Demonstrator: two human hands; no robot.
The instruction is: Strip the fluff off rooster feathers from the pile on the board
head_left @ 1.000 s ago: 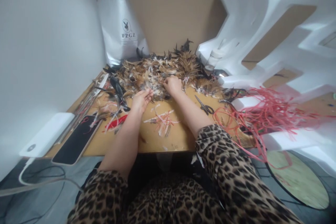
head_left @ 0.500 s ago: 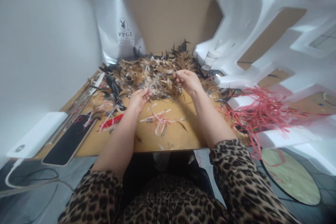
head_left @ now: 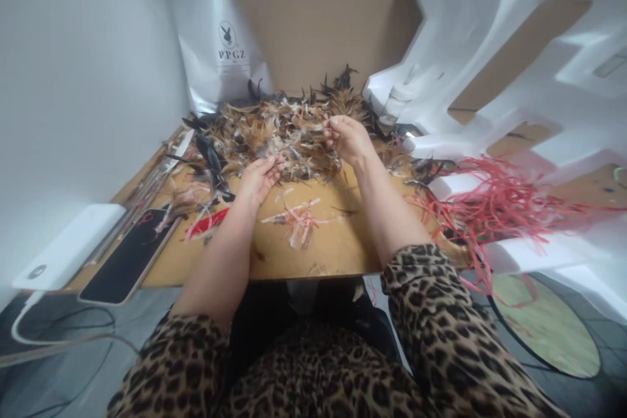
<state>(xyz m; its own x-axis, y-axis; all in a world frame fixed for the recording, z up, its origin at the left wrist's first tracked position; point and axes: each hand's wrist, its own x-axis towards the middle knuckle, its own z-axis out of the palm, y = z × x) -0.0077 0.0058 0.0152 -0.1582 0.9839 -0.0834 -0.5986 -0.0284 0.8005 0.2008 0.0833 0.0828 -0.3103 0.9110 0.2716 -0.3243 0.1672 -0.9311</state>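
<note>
A wide heap of brown, white and black feathers [head_left: 255,124] lies across the back of the table. At its front edge my left hand [head_left: 262,176] is closed, thumb and forefinger pinched on what looks like a small feather. Higher and to the right, over the heap, my right hand [head_left: 349,139] is also closed, its fingertips pinching a thin, pale feather. The exact ends of both pinched pieces blend into the pile behind. Between my forearms lies a small cluster of pink and white strips [head_left: 298,219].
On the left are a phone [head_left: 130,258], a white power bank [head_left: 71,245] with a cable, and thin sticks [head_left: 142,199]. A silver bag [head_left: 210,46] stands behind. To the right, red strips [head_left: 504,202] spill over white foam pieces [head_left: 533,251], near a clear jar [head_left: 396,103].
My right hand has shifted slightly left and up over the heap, its fingers curled more. My left hand stays almost in place. The camera view has tilted a little.
</note>
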